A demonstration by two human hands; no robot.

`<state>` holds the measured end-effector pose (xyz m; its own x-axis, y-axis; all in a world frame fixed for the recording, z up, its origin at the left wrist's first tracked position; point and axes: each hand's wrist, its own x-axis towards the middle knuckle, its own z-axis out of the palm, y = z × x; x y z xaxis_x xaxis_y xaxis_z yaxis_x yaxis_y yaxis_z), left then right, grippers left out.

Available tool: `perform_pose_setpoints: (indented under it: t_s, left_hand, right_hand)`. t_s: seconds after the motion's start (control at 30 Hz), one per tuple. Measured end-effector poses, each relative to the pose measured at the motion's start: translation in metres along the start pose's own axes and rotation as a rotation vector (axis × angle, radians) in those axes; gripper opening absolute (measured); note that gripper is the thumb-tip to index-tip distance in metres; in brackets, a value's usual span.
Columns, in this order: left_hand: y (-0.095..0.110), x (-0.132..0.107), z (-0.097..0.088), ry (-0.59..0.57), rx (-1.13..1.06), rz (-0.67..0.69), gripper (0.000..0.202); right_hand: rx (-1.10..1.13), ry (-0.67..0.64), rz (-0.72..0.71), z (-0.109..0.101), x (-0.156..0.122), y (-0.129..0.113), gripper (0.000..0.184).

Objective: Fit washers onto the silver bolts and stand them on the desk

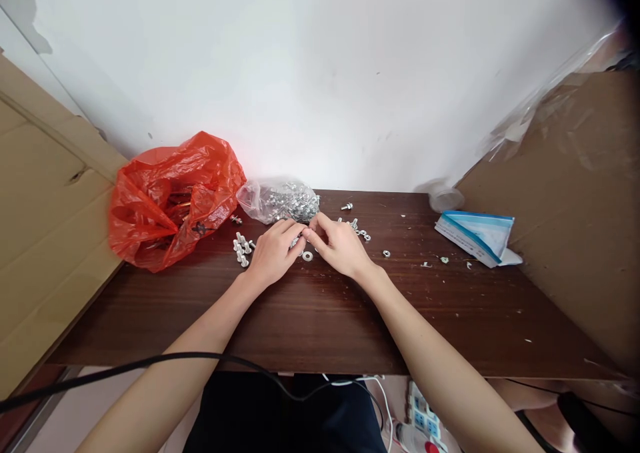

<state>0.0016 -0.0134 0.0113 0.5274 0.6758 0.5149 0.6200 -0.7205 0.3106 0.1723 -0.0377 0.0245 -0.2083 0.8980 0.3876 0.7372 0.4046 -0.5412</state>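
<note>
Over the dark wooden table, my left hand (278,250) and my right hand (341,245) meet at the fingertips. Both are closed in a pinch, and whatever sits between the fingers is hidden or too small to make out. A flat metal washer (307,256) lies just below the fingertips. Left of my left hand stands a cluster of small bolts (243,249). Beyond my right hand are a few nuts (367,237) and bolts (355,223), partly covered by it. A clear plastic bag (287,199) full of metal fasteners rests behind both hands.
A red plastic bag (210,166) fills the table's left side. A single bolt (347,207) and a nut (387,253) lie apart. To the right are a blue-and-white packet (477,236) and a clear cup (445,197). Cardboard stands at both sides; a black cable (240,358) crosses in front.
</note>
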Motion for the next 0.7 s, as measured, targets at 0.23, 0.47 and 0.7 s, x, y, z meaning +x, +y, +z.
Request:
perform_pose_setpoints:
  t_s: [0.23,0.47,0.7]
  left_hand:
    - [-0.0001,0.0000,0.0003,-0.002,0.002,-0.002,0.020]
    - [0.0001,-0.0003,0.0008,-0.023,0.012,-0.008,0.020]
    - [-0.0007,0.0014,-0.0011,0.005,-0.027,-0.013,0.019]
  right_hand:
    - [0.028,0.004,0.052,-0.0009,-0.0002,-0.0011,0.036]
    - [-0.018,-0.035,0.010,0.0027,0.0012,0.0034,0.051]
    - [0.060,-0.052,0.039,0.0009,-0.0004,0.0015,0.031]
